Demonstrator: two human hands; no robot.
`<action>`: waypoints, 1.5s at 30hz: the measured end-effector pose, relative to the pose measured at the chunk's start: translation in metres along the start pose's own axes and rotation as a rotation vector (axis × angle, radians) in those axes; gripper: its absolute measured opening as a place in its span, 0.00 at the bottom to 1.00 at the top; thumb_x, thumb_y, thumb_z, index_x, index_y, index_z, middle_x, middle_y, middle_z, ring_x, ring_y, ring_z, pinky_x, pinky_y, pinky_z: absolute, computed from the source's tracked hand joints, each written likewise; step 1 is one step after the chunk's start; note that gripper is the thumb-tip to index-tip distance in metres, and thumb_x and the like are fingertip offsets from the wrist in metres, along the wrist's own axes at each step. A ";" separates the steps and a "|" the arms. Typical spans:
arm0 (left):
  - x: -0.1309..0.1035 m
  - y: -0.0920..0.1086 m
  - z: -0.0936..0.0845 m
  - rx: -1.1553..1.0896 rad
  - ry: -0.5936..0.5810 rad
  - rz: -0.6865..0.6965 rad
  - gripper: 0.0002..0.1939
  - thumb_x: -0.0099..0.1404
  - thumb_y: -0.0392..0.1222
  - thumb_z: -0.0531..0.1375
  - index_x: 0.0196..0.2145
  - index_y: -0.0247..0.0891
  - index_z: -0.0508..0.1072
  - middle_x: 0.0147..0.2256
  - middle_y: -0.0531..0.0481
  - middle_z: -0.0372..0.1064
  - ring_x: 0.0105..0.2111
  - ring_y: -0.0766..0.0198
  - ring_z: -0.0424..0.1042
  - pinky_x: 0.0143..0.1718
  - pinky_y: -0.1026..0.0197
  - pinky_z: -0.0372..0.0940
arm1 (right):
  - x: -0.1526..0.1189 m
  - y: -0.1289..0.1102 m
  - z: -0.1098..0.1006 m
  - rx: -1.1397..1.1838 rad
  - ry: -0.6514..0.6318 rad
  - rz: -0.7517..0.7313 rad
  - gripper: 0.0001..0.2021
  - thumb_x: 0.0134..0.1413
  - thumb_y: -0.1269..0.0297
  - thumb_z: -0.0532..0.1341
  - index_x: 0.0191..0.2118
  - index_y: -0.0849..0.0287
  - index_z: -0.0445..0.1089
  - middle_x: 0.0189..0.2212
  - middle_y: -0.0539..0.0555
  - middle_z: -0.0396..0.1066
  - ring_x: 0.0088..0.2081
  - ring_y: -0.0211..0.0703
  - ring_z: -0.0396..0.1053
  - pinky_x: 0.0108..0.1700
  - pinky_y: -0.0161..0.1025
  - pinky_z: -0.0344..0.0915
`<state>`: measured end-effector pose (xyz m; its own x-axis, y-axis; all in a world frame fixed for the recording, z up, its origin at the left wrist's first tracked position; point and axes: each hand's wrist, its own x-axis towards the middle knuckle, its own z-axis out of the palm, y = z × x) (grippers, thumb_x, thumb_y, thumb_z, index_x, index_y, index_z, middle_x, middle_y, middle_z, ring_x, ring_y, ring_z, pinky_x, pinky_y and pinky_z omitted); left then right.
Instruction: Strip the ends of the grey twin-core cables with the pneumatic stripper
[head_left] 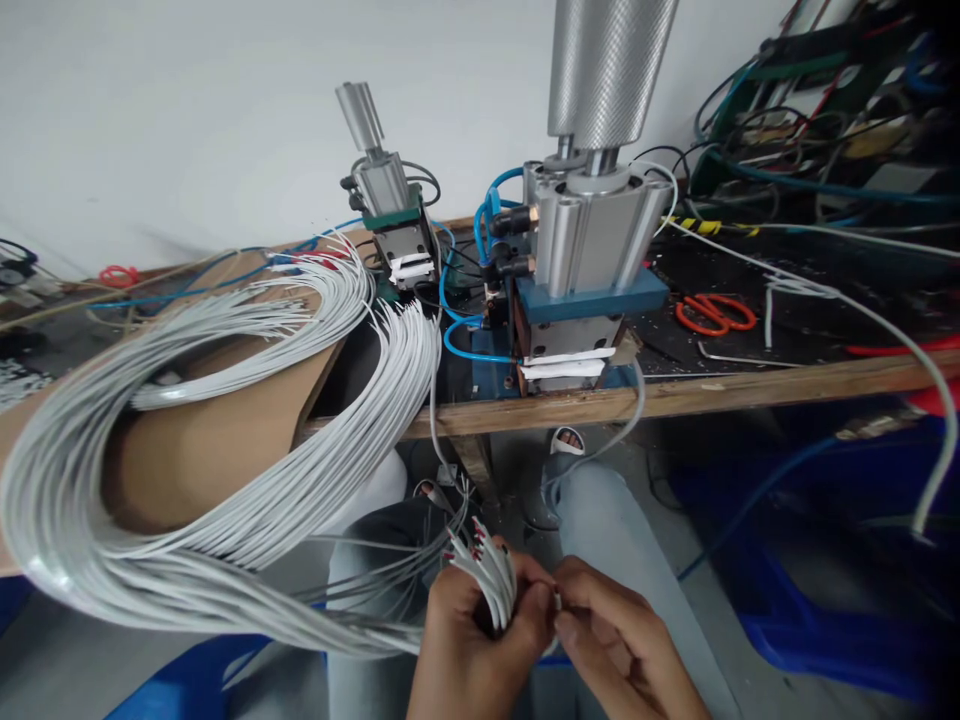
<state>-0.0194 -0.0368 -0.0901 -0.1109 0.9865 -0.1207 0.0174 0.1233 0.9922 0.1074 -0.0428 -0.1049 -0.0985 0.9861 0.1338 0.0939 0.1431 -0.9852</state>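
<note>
We've got one left hand (480, 640), one right hand (615, 630): two in all! White cables (352, 400)? Far too many to count! Two presses, one blue-plated press (592, 240), one green-plated press (386, 190)! Two knurled cylinders (619, 80) top the blue-plated one! Two orange loops (702, 327), one bent rod (742, 361), one table (712, 392), two legs (622, 540)!

Wires (496, 585) pale grey (some tips (478, 553) red); scissors (718, 318) orange; tape (705, 226) yellow-black.
</note>
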 end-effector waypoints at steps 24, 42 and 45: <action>0.005 0.005 0.001 0.174 -0.037 0.076 0.05 0.47 0.31 0.55 0.20 0.39 0.66 0.19 0.58 0.57 0.19 0.69 0.56 0.21 0.65 0.50 | -0.001 0.004 -0.004 -0.058 -0.140 0.094 0.15 0.62 0.54 0.55 0.29 0.53 0.72 0.24 0.50 0.70 0.28 0.44 0.71 0.32 0.37 0.68; 0.018 0.015 -0.017 0.451 -0.492 0.136 0.08 0.51 0.26 0.59 0.25 0.38 0.70 0.21 0.55 0.67 0.19 0.69 0.61 0.20 0.68 0.55 | 0.014 0.004 -0.041 -0.217 -0.474 -0.034 0.11 0.62 0.65 0.58 0.29 0.52 0.73 0.25 0.48 0.74 0.30 0.41 0.72 0.32 0.36 0.66; 0.021 0.022 -0.023 0.508 -0.616 0.183 0.10 0.50 0.24 0.59 0.26 0.39 0.70 0.24 0.55 0.71 0.21 0.68 0.65 0.23 0.69 0.57 | 0.013 0.006 -0.044 -0.209 -0.467 -0.089 0.07 0.59 0.68 0.60 0.33 0.50 0.76 0.30 0.50 0.78 0.32 0.44 0.75 0.34 0.37 0.70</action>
<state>-0.0439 -0.0160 -0.0696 0.5008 0.8597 -0.1001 0.4469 -0.1578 0.8806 0.1507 -0.0255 -0.1044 -0.5426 0.8331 0.1073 0.2564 0.2858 -0.9233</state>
